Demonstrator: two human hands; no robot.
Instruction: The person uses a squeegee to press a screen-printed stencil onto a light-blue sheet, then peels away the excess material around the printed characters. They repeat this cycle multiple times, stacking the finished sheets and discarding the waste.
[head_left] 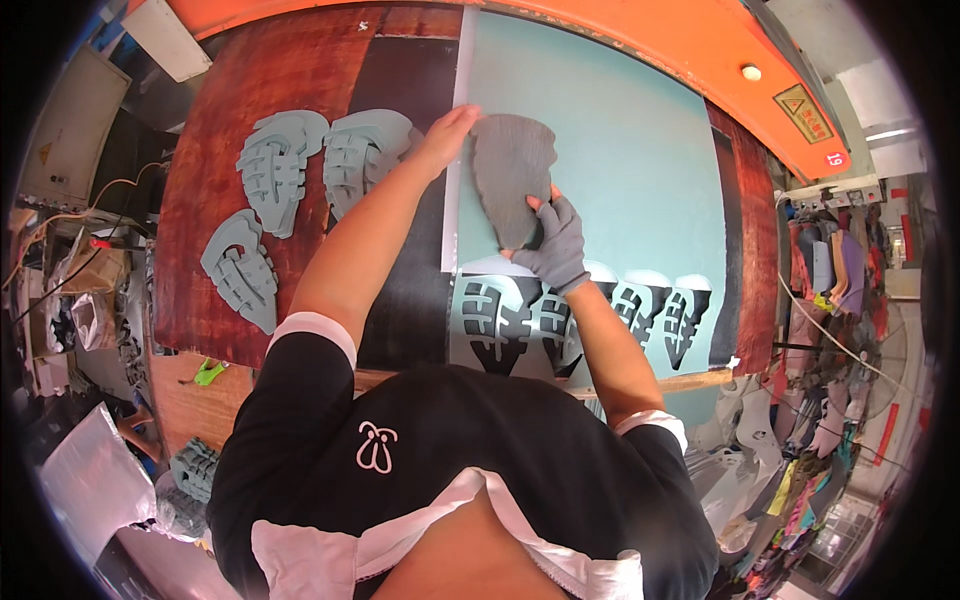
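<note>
A flat grey cutting die [514,170], with a wavy outline narrowing towards me, is over a pale green sheet [630,150]. My right hand [556,243], in a grey fingerless glove, grips its narrow near end, thumb on one edge and fingers on the other. My left hand [450,138], bare and with fingers stretched out, is by the die's far left corner at the sheet's left edge; whether it touches the die is unclear. Several cut-out openings [685,318] run along the sheet's near edge. Left of my left arm lie stacks of cut green pieces [272,172].
An orange machine beam [690,65] spans the far side. The table [200,290] has a worn red-brown surface with black strips. Hanging coloured pieces [825,265] are at the right; a silver bag [100,480] and more cut pieces [195,470] are at the lower left.
</note>
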